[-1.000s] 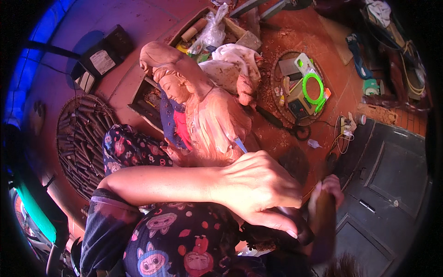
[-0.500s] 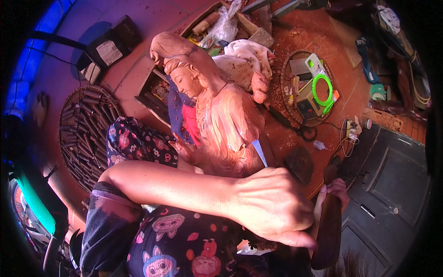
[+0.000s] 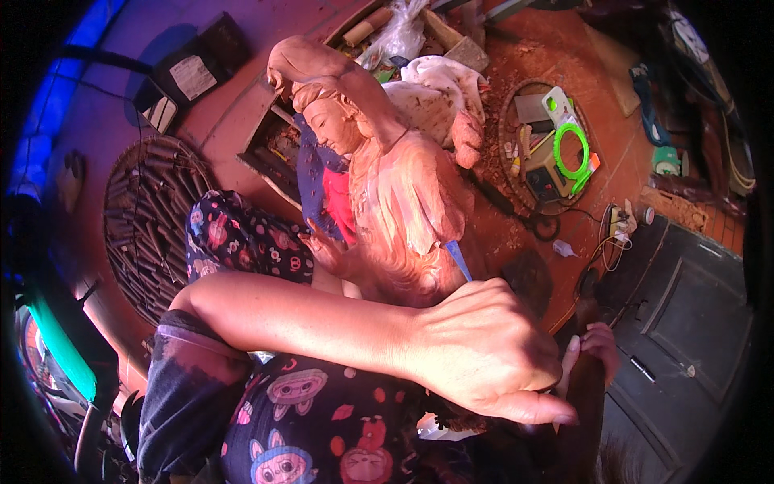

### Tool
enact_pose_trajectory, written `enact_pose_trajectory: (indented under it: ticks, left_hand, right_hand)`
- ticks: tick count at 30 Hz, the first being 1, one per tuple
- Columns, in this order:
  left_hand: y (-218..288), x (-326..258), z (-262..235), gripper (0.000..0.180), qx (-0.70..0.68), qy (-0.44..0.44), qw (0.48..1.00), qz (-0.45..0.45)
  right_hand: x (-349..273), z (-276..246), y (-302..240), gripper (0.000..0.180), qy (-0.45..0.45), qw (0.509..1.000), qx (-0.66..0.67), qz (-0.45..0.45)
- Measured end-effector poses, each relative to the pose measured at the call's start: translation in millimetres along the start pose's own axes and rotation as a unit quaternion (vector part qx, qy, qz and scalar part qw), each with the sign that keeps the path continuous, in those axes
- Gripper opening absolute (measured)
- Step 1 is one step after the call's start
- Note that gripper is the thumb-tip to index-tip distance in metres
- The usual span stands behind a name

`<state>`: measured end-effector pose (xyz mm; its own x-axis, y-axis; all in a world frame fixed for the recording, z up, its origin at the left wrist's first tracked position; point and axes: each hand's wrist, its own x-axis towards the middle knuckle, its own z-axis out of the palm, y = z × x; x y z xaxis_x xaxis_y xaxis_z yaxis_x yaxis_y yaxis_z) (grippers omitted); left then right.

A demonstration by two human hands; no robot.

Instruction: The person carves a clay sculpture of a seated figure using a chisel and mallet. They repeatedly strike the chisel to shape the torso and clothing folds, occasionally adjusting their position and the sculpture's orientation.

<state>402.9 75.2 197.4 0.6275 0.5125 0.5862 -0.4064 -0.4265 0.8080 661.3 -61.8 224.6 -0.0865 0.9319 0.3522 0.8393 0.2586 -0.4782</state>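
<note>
A carved reddish wooden statue point(image 3: 403, 194) of a robed figure leans in front of me. My left hand point(image 3: 488, 351) is closed around a chisel, its handle hidden in the fist. The narrow chisel blade point(image 3: 459, 261) points up from the fist, its tip at the statue's sleeve edge; whether it touches cannot be told. To the right, my right hand point(image 3: 598, 348) has its fingers wrapped round a dark wooden mallet point(image 3: 582, 407), which is partly in shadow. My left forearm crosses over my patterned trousers point(image 3: 302, 411), below the statue.
A round basket of many carving tools point(image 3: 153, 234) sits at left. Behind the statue lie a white cloth point(image 3: 435, 89) and a wooden tray of odds and ends point(image 3: 278, 161). Further right are a round tray with a green ring point(image 3: 572, 153), a power strip point(image 3: 621, 222) and a dark cabinet point(image 3: 685, 298).
The whole view has shifted slightly. My right hand and the mallet sit a little lower and further right, in deeper shadow. The left hand keeps its grip on the chisel at the sleeve.
</note>
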Motion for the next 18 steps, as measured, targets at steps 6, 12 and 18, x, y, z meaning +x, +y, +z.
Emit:
enact_pose_trajectory:
  ticks: [6,12,18]
  left_hand:
    - [-1.8,-2.9,6.2,0.064,-0.018,0.054,0.998,-0.008]
    - [-7.9,-6.2,2.3,0.061,-0.001,0.032,0.999,0.020]
    - [-12.1,-7.7,2.3,0.059,-0.008,0.056,0.998,0.038]
  right_hand:
    - [-10.4,-10.8,-5.4,0.021,0.040,0.998,-0.040,-0.022]
    - [-31.0,3.5,-3.0,0.021,0.098,0.991,-0.085,-0.023]
    - [-27.4,-11.3,-9.3,0.021,0.058,0.996,-0.042,-0.047]
